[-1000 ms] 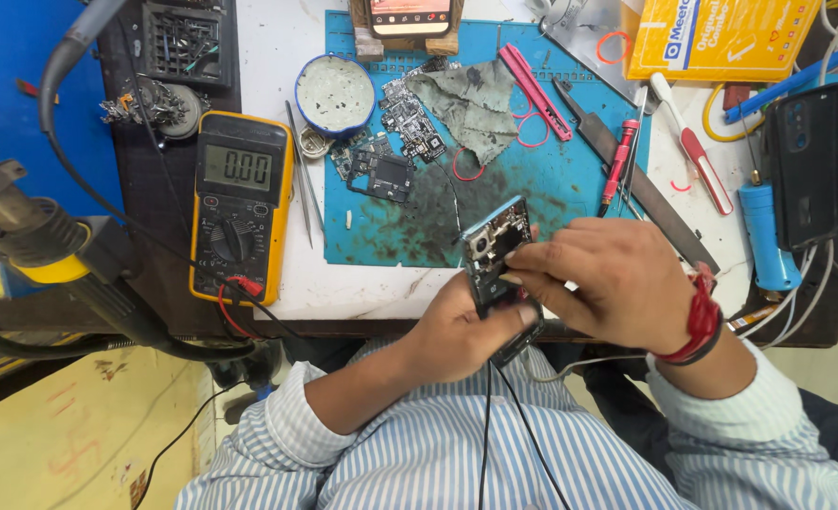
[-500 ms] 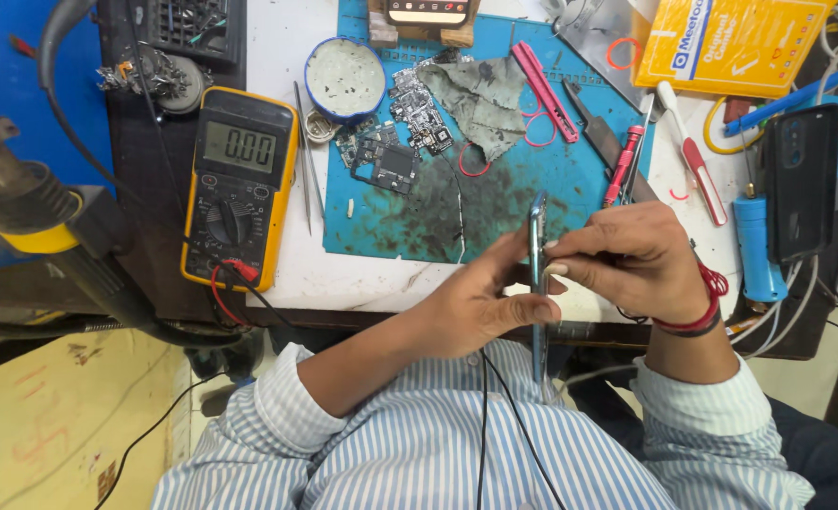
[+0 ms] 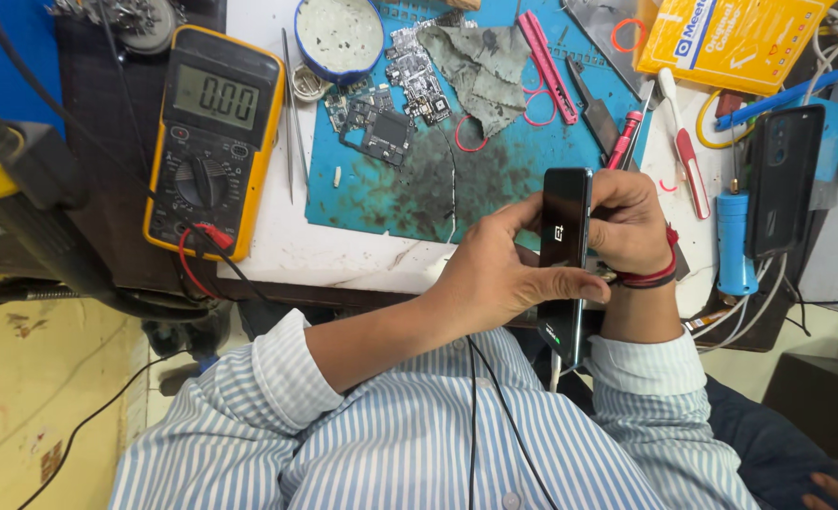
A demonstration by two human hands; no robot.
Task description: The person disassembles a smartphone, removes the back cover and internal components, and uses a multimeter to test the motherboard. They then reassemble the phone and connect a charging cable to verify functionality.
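A black smartphone [image 3: 564, 247] is held upright on its long axis in front of me, back side toward the camera. My left hand [image 3: 495, 274] grips it from the left, thumb laid across its lower part. My right hand [image 3: 634, 225], with a red thread on the wrist, clasps it from the right. A thin white cable [image 3: 555, 372] hangs from the phone's lower end. Both sleeves are blue-and-white striped.
A teal repair mat [image 3: 391, 184] carries circuit boards [image 3: 381, 118], a grey cloth [image 3: 480, 66], pink pry tools and tweezers. A yellow multimeter [image 3: 213, 142] lies at the left, another dark phone [image 3: 783, 179] at the right, a yellow box [image 3: 731, 38] at the back.
The phone, first held low with its opened inside showing, has been turned edge-on and then to show its black back. Both hands have shifted right with it.
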